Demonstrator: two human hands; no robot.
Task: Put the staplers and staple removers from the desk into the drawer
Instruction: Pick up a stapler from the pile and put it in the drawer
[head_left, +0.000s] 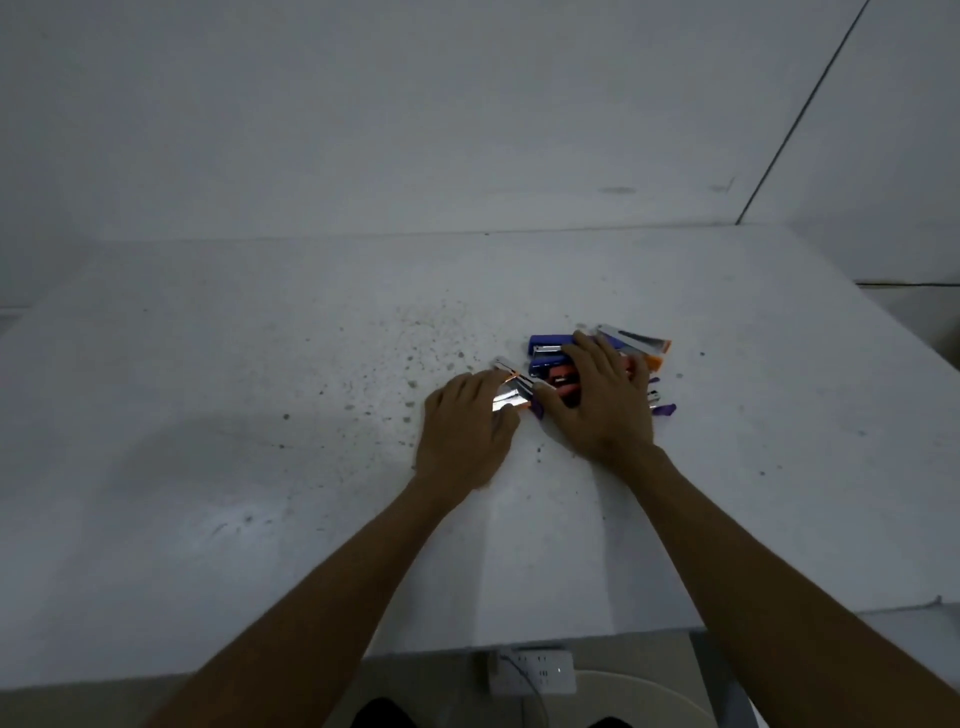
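A heap of staplers and staple removers lies right of the middle of the white desk. A blue stapler and an orange-and-metal stapler show at the heap's far side, and purple pieces at its right. My right hand lies spread over the heap and hides its middle. My left hand rests at the heap's left edge, fingers curled on a shiny metal-and-orange stapler. No drawer is in view.
The desk top is speckled with dark spots left of the heap. A white wall rises behind the desk. Below the desk's near edge a white power strip with a cable lies on the floor, beside a round pale object.
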